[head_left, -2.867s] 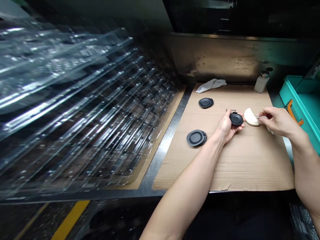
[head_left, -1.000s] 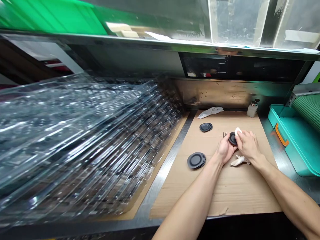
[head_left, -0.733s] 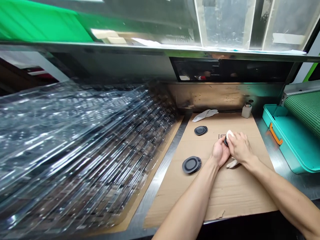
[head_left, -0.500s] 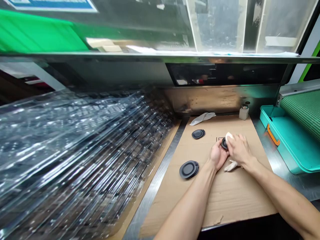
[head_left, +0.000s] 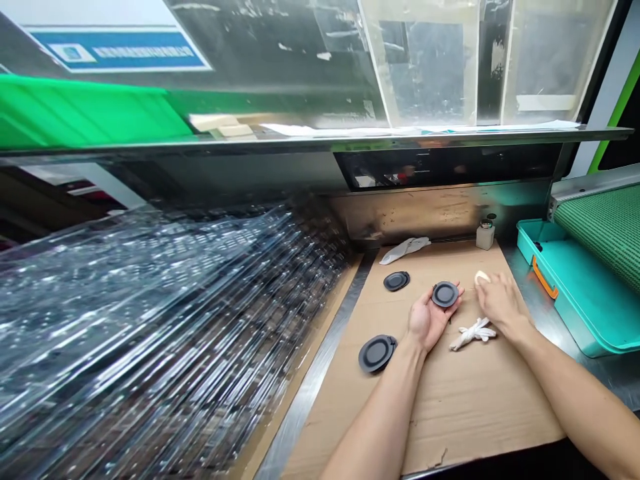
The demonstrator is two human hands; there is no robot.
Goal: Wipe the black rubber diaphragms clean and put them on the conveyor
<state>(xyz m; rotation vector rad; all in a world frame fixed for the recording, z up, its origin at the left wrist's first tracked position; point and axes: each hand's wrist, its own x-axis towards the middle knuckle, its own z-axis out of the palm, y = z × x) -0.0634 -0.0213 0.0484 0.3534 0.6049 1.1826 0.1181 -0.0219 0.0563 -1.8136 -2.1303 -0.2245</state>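
Note:
On the palm of my left hand (head_left: 425, 320) rests a round black disc-shaped part (head_left: 445, 294) with a raised ring, the fingers curled under and behind it. My right hand (head_left: 501, 301) is closed on a small white wiping pad (head_left: 481, 277), apart from the disc and off to its right. Between my forearms a crumpled white glove (head_left: 473, 333) lies on the cardboard sheet (head_left: 450, 413). Two small stacks of similar black discs sit left of my hands, a farther stack (head_left: 396, 281) and a nearer stack (head_left: 377, 353).
Clear plastic trays (head_left: 165, 333) are piled at the left. A white glove (head_left: 405, 250) and a small bottle (head_left: 485, 235) stand at the back of the cardboard. To the right are a teal bin (head_left: 585, 300) and a green conveyor belt (head_left: 605, 220). A metal shelf (head_left: 310, 143) crosses above.
My right hand has moved right with the white pad, away from the disc. The disc now lies uncovered on my left hand. The view has tipped up slightly.

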